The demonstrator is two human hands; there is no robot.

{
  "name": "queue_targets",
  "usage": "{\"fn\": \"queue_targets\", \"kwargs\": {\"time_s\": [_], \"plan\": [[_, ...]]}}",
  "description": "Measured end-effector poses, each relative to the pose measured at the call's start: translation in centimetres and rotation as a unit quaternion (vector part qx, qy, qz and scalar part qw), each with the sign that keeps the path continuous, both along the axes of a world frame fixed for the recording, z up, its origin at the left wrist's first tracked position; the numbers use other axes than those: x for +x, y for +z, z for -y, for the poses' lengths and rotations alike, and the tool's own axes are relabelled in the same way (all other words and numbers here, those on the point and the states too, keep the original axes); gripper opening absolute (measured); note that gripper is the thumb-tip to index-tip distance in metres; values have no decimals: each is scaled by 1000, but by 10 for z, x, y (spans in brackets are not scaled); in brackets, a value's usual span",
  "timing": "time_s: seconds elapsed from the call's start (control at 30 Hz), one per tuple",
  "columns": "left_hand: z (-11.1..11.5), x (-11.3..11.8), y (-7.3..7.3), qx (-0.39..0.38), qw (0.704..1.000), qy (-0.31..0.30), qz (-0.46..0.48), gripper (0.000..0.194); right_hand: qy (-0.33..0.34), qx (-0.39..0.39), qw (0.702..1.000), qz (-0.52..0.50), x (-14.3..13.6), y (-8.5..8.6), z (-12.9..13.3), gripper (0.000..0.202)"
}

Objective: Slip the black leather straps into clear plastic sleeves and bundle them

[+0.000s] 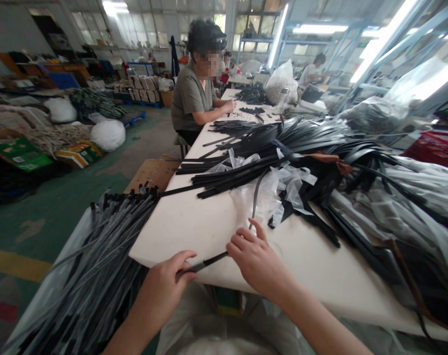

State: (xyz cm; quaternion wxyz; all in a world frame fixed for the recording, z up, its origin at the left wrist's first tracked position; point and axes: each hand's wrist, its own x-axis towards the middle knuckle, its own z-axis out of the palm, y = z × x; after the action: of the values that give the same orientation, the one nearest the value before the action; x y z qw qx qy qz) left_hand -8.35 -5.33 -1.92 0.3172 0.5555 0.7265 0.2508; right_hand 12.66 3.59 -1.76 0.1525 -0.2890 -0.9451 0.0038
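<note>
Both grips were clamped on the same thin black strip [209, 261] at the near edge of the white desk [194, 222]. Left hand [168, 283] had its fingers curled round the strip's near end, just off the desk edge, and right hand [255, 256] pinched it a bit further along, with the forefinger stuck up toward a grey strip [256, 195] that ran off into the mess of clear plastic wrap [279, 185].

As far as progress went, I'd say it was somewhere in the middle, hard to pin down. A fat bundle of strips [98, 266] sat low on the near left, leaning out past the desk, which looked like a finished or sorted lot, though I couldn't swear to it. Meanwhile a big heap of black strips [283, 143] covered the middle and right of the desk, so plenty seemed left to go through.

Further up the left side, another person [194, 93] sat at the same desk with hands down among small bits, and someone else was way at the far right.
</note>
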Motion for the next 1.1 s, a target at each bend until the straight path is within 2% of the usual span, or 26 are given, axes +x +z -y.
{"fn": "queue_targets", "kwargs": {"time_s": [0.13, 0.2, 0.33, 0.4, 0.57, 0.6, 0.67, 0.77, 0.83, 0.9, 1.0, 1.1], "plan": [[0, 7, -3, 2, 997, -52, -62, 35, 71, 19, 997, 11, -19, 6, 11, 10], [2, 5, -4, 4, 996, -58, -73, 36, 81, 16, 997, 3, -24, 6, 13, 6], [9, -11, -5, 15, 996, -29, -83, 35, 1, 15, 1000, -7, -19, 3, 1, 12], [11, -13, -4, 15, 996, -39, -85, 35, -6, 24, 1000, 5, -20, 4, -2, 16], [8, 1, -4, 54, 993, -77, -76, 45, 91, 12, 996, -9, -38, 3, 17, 12], [8, 0, -4, 60, 993, -71, -76, 45, 87, 6, 996, -27, -38, 0, 21, 12], [9, -8, -6, 53, 995, -36, -77, 42, 36, -6, 998, -58, -29, -11, 27, 23], [13, -31, -9, 31, 995, 32, -84, 41, -37, -50, 997, -46, 6, -33, 26, 49], [16, -44, -11, 26, 995, 55, -78, 42, -29, -92, 995, 1, 36, -46, 16, 61], [17, -49, -11, 20, 996, 59, -58, 44, -28, -114, 993, 30, 66, -54, -4, 68], [14, -44, -8, 10, 998, 59, -24, 46, -71, -118, 989, 56, 101, -59, -54, 57], [12, -34, -3, 12, 998, 57, 0, 46, -161, -115, 973, 118, 118, -56, -113, 45]]}}
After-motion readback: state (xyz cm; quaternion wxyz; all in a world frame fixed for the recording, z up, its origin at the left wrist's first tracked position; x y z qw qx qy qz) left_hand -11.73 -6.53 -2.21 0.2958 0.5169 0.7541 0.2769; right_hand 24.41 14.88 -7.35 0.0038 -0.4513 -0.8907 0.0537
